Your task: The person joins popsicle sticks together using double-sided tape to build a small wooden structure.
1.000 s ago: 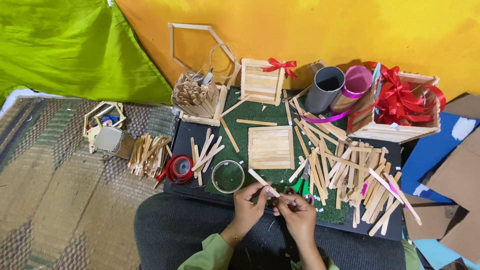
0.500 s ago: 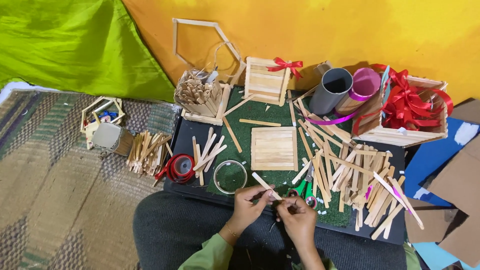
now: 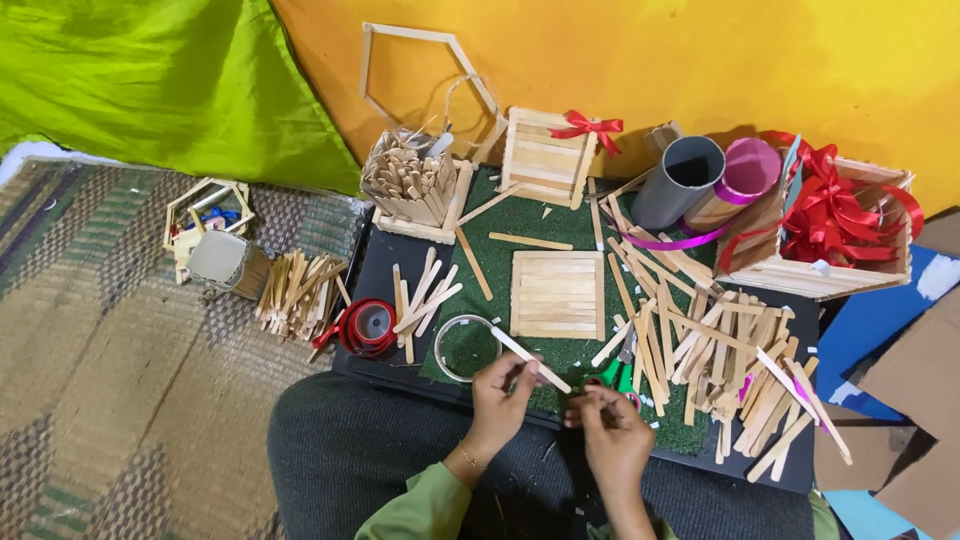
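While pinching a flat pale wooden craft stick (image 3: 530, 358) in the left hand (image 3: 500, 392), risking a slip from so light a fingertip hold. Closing the right hand (image 3: 610, 432) on something too small to tell, just above green-handled scissors (image 3: 612, 376). Possibly nudging the clear round tape ring (image 3: 466, 347) or scattering the loose heap of wooden sticks (image 3: 720, 360) nearby.

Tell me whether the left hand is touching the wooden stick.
Touching. The head view shows the left hand pinching the wooden stick between its fingers.
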